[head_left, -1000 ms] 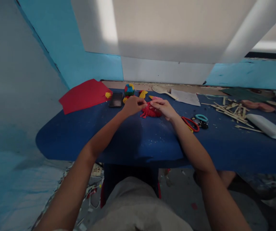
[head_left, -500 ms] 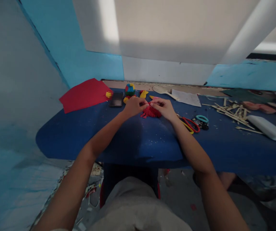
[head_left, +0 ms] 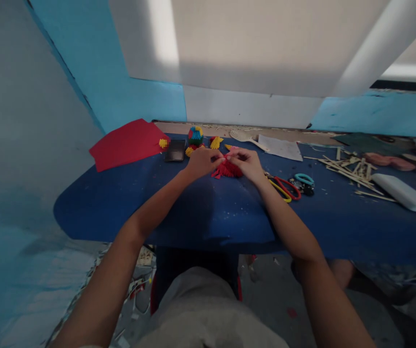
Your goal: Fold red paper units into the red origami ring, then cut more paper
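Over the blue table (head_left: 179,208), the left hand (head_left: 201,162) and right hand (head_left: 249,164), equally near, pinch the far edge of a red fringed piece (head_left: 229,169), which spreads from their fingertips toward the table's near side.

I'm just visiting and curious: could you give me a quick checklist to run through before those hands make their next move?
1. Left hand at the red fringed piece: ok, finger and thumb pinch at it.
2. Right hand at the same piece: ok, its fingertips are close to the left hand's.
3. Grip firm enough: cannot tell, the fingertips are too small in view.
4. Scissors clear of the right wrist: cannot tell; the handles lie beside the forearm, the blades are hidden.
5. Red sheet out of the way: ok, it lies apart on the left.
6. Wooden sticks away from both hands: ok, off to the right.
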